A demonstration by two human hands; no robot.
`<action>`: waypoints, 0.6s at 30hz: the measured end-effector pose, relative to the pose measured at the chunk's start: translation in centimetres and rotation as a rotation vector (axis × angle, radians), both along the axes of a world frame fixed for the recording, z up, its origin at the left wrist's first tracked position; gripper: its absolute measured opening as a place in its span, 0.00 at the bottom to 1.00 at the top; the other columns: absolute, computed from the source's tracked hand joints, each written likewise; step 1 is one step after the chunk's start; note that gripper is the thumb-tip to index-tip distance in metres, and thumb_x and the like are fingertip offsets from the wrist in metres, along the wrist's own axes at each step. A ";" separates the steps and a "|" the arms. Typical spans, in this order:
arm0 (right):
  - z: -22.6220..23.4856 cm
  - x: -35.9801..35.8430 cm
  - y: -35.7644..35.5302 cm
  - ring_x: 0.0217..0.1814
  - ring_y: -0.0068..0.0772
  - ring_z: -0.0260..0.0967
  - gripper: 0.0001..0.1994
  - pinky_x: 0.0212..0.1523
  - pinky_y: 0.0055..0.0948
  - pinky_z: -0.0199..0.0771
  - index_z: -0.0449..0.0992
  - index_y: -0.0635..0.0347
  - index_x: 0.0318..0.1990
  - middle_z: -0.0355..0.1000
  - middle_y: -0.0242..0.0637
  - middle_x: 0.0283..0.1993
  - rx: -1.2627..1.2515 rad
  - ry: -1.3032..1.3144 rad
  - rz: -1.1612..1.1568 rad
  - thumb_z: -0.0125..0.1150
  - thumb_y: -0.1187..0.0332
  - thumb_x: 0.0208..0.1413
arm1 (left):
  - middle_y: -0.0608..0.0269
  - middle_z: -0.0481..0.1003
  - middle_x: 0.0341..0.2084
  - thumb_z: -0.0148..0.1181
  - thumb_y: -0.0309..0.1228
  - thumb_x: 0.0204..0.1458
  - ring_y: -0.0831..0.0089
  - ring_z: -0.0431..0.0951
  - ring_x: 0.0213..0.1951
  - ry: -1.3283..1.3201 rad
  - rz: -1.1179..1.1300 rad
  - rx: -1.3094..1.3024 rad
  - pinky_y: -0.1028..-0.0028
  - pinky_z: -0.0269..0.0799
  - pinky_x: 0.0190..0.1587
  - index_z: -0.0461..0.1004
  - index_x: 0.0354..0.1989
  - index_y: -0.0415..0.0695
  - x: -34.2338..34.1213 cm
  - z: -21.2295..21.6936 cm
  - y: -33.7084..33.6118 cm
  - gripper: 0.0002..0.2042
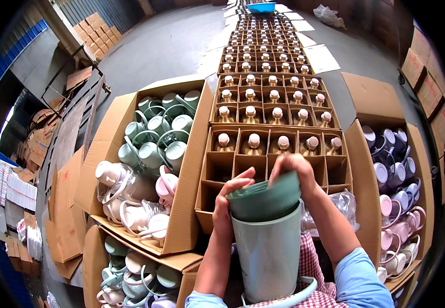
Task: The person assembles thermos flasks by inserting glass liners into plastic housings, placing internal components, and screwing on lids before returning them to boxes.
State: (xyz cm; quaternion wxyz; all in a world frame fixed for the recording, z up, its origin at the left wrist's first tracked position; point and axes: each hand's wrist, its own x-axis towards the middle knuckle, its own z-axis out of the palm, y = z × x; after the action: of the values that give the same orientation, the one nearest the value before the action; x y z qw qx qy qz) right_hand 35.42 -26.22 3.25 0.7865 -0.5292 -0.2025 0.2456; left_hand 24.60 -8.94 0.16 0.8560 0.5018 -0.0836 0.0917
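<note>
A pale green cylindrical bucket [266, 256] stands upright close against my body, its handle [284, 297] hanging down at the bottom. On its mouth sits a darker green bowl-shaped piece [266, 201], tilted and slightly blurred. My left hand [226, 200] wraps the left side of this piece, thumb low and fingertips at the rim. From the right, my right hand [295, 172] grips over its rim with bent fingers, their tips partly hidden inside.
Ahead runs a long row of divided cartons [275, 120] with white-capped bottles; the nearest carton has several vacant compartments. Open boxes of handled buckets flank me: green and cream left [150, 154], purple and pink right [394, 169]. A blue basin [261, 7] rests far down the row.
</note>
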 end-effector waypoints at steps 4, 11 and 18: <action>-5.4 2.3 1.9 0.20 0.25 0.66 0.21 0.21 0.21 0.66 0.69 0.60 0.29 0.66 0.32 0.18 0.193 0.277 -0.079 0.41 0.53 0.64 | 0.49 0.69 0.50 0.67 0.61 0.34 0.63 0.70 0.51 -0.105 0.216 0.540 0.67 0.64 0.55 0.61 0.59 0.34 1.5 7.7 -0.2 0.50; -10.4 7.8 4.1 0.40 0.25 0.72 0.13 0.49 0.24 0.69 0.75 0.65 0.46 0.76 0.36 0.40 0.069 0.105 0.037 0.58 0.67 0.55 | 0.55 0.72 0.45 0.67 0.28 0.42 0.64 0.74 0.46 0.018 0.547 0.130 0.66 0.70 0.52 0.64 0.55 0.37 6.5 4.2 4.0 0.29; -14.9 14.9 -0.6 0.55 0.45 0.64 0.22 0.53 0.40 0.69 0.70 0.52 0.49 0.67 0.40 0.50 -1.338 -0.768 -0.398 0.64 0.71 0.42 | 0.56 0.69 0.53 0.53 0.46 0.55 0.58 0.69 0.53 0.223 0.312 -0.586 0.54 0.65 0.57 0.64 0.57 0.42 9.6 -4.1 5.7 0.26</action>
State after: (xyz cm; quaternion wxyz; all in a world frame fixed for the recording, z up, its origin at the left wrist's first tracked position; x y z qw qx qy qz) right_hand 50.29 -26.78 -11.61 0.2061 -0.9631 -0.1706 -0.0296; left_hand 34.19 -3.26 -3.92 0.9433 0.2483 0.1180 0.1862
